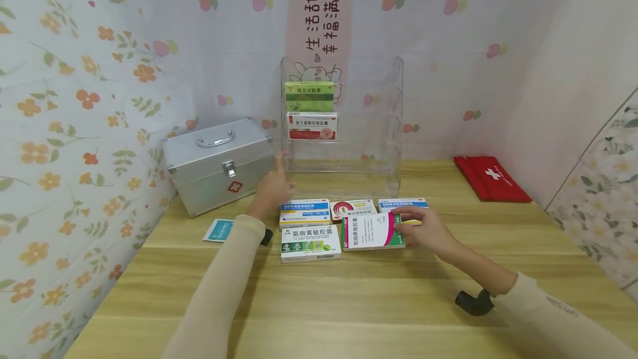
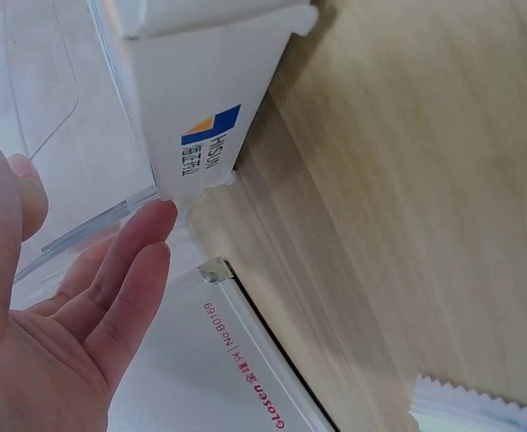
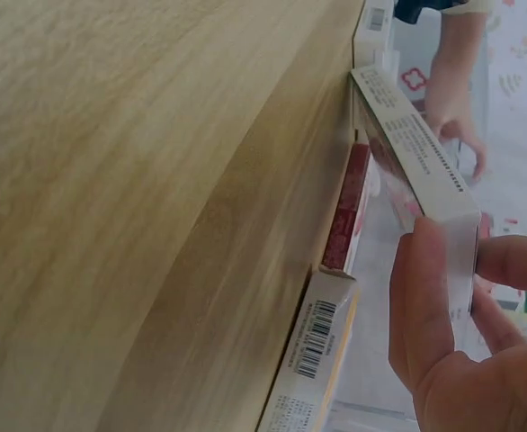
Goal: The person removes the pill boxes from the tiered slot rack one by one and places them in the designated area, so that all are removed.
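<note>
White-magenta box (image 1: 368,231) | right hand (image 1: 430,232) pinches | HISUN lettering (image 2: 214,151) | left wrist view only

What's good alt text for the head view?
Right hand grips a white, pink and green medicine box near four other boxes on a wooden table; the left hand is by a clear rack holding two more boxes.

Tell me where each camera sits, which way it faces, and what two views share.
Head: worn on the head, facing forward and down at the tabletop and clear rack; the left hand, right hand and both sleeves show.
Left wrist: on that wrist, facing the HISUN box and metal case; the left hand shows.
Right wrist: on that wrist, facing the held box; the right hand shows, the left hand beyond.
Shared: head and right wrist both show the held box.
</note>
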`<control>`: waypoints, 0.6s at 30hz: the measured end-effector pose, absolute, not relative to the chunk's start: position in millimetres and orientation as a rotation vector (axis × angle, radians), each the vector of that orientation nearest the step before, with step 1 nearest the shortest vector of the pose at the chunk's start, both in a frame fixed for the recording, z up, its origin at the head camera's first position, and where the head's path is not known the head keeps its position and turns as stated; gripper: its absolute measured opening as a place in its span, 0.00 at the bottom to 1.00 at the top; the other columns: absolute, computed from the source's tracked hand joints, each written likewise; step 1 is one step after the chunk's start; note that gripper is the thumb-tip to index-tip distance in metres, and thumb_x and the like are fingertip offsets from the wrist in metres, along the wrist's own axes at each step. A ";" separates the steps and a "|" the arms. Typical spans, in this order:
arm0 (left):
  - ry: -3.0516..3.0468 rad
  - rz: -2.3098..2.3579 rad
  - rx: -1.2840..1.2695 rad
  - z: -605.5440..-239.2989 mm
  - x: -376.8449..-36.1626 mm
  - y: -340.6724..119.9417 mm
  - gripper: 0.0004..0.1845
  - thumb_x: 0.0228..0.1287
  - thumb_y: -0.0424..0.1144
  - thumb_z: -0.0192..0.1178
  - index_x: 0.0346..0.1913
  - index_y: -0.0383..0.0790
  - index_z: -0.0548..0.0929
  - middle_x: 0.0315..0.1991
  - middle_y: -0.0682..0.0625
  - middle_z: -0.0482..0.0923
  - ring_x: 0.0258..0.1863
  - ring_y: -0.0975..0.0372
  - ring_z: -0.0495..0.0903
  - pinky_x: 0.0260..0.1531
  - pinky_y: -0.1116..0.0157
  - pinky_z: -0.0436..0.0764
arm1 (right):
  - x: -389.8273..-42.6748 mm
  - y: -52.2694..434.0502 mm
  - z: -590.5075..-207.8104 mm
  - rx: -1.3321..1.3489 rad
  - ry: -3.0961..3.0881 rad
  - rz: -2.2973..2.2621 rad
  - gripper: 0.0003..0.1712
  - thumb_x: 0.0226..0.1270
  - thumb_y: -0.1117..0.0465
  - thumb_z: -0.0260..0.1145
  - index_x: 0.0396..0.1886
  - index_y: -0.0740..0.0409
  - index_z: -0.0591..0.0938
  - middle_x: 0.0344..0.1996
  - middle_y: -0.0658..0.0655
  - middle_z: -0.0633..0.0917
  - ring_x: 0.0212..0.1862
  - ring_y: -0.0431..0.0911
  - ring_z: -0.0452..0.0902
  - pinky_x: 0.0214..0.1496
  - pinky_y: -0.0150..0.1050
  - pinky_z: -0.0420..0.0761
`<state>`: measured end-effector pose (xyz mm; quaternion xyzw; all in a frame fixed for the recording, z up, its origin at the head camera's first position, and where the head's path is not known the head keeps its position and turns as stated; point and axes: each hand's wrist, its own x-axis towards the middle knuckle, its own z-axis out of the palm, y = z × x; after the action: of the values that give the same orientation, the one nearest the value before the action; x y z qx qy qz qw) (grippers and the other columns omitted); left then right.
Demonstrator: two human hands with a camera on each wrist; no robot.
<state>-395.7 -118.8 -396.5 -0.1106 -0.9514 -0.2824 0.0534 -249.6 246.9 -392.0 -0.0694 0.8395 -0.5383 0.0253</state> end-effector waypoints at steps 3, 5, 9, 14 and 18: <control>-2.879 -0.862 -0.346 -397.9 -394.6 -117.0 0.53 0.67 0.38 0.63 0.77 0.56 0.32 0.20 0.44 0.75 0.14 0.56 0.73 0.12 0.65 0.74 | -247.9 246.7 -393.7 -0.158 2.575 -1.642 0.25 0.65 0.63 0.69 0.60 0.66 0.78 0.58 0.75 0.75 0.37 0.50 0.83 0.32 0.48 0.86; -2.871 -0.858 -0.353 -396.9 -393.7 -117.8 0.52 0.67 0.38 0.63 0.77 0.55 0.33 0.19 0.44 0.75 0.13 0.56 0.73 0.12 0.65 0.74 | -247.1 245.1 -395.4 -0.130 2.560 -1.633 0.25 0.65 0.63 0.69 0.61 0.66 0.78 0.58 0.75 0.75 0.37 0.49 0.83 0.33 0.47 0.87; -2.886 -0.854 -0.346 -395.8 -394.7 -118.1 0.52 0.67 0.38 0.63 0.77 0.56 0.32 0.19 0.44 0.75 0.13 0.56 0.72 0.11 0.65 0.73 | -245.3 242.4 -398.5 -0.122 2.525 -1.616 0.26 0.66 0.63 0.67 0.63 0.67 0.76 0.58 0.75 0.76 0.38 0.49 0.83 0.34 0.46 0.87; -2.889 -0.857 -0.335 -396.6 -396.1 -115.5 0.52 0.67 0.38 0.63 0.77 0.56 0.32 0.19 0.44 0.74 0.13 0.56 0.71 0.10 0.66 0.72 | -244.7 240.9 -402.8 -0.098 2.463 -1.602 0.29 0.64 0.65 0.68 0.65 0.67 0.75 0.59 0.75 0.76 0.36 0.48 0.82 0.34 0.43 0.86; -2.891 -0.860 -0.354 -396.1 -394.7 -118.5 0.52 0.67 0.39 0.63 0.77 0.55 0.32 0.19 0.44 0.74 0.13 0.56 0.72 0.11 0.66 0.72 | -245.3 238.0 -409.3 -0.148 2.457 -1.594 0.28 0.64 0.66 0.69 0.63 0.69 0.76 0.56 0.74 0.78 0.38 0.49 0.81 0.33 0.42 0.86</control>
<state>-394.7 -118.5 -396.1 -0.1163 -0.9506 -0.2829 0.0522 -245.3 238.0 -409.3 -0.0500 0.8333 -0.5405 0.1046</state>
